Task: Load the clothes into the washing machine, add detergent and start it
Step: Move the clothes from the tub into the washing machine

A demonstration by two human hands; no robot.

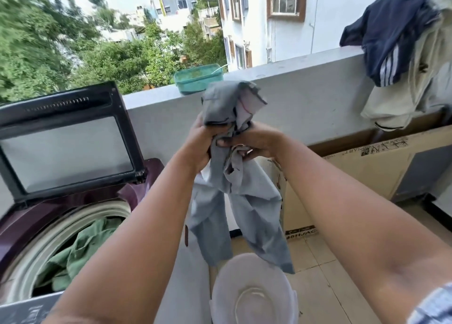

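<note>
Both hands hold a light grey garment [234,191] up in front of me, to the right of the washing machine. My left hand [200,142] grips its bunched top, and my right hand [254,142] clutches the same bunch from the right. The legs of the garment hang down toward a white bucket [252,292]. The maroon top-loading washing machine [29,216] stands at the left with its dark lid [66,140] raised. A green garment [80,247] lies inside the drum.
A grey balcony wall [305,103] runs across behind. A teal tub [198,78] sits on its ledge. Navy and cream clothes [403,54] hang over the wall at the right. A cardboard box [362,176] stands below them on the tiled floor.
</note>
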